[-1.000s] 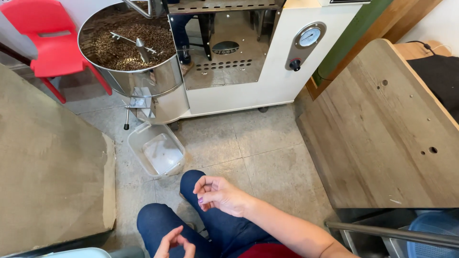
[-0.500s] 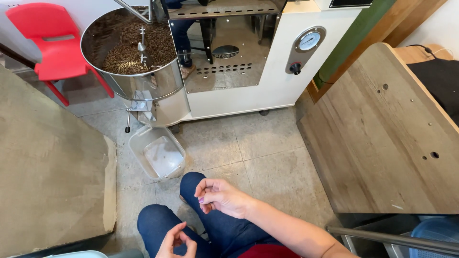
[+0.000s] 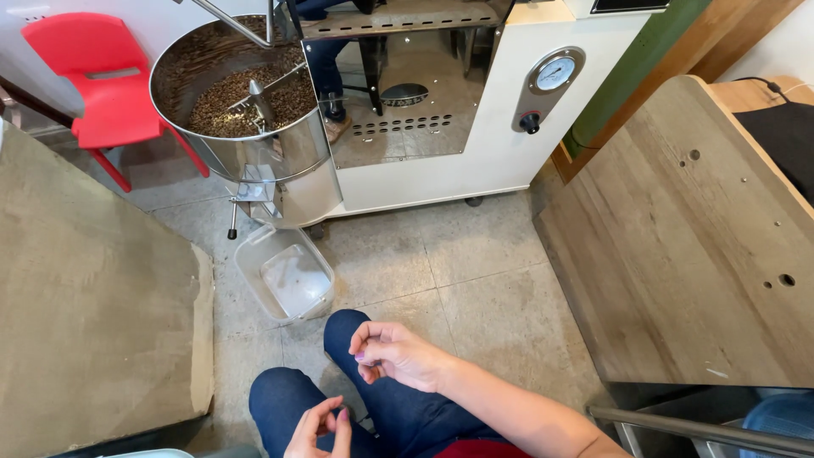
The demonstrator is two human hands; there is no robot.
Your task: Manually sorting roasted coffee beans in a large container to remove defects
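While both hands idle over the lap: waiting beside the bean tray, nothing gripped

Since neither hand is on any equipment, I read this step as a pause/watch, not handling.

- left hand point(image 3: 322, 428): low at the frame's bottom edge, over the knee in blue jeans point(image 3: 284, 399). Fingers half-curled and loose, nothing visible in it
- right hand point(image 3: 398, 354): over the other knee, fingers bent in toward the thumb, tips nearly meeting. Could be pinching something tiny; can't tell from this view
- clear plastic tub point(image 3: 246, 265): on the tiled floor point(image 3: 458, 271) just ahead of the knees, nearest thing to the hands but apart from them. Looks empty bar a few specks
- outlet chute point(image 3: 254, 188): directly above the tub's far end, on the side of the round steel tray point(image 3: 280, 157)
- coffee beans point(image 3: 225, 106): in that tray, around the stirring arm point(image 3: 261, 95)
- white roaster body point(image 3: 475, 144): behind the tray, with a round gauge point(image 3: 556, 74) and a black knob point(image 3: 531, 124)

Judgement: any move on the tub or chute calls for a forward lean and an emptied right hand, since both sit beyond where the hands rest now

Flanks: burlap-covered block point(image 3: 93, 288) to the left, wooden board point(image 3: 695, 254) to the right, red chair point(image 3: 93, 76) far left
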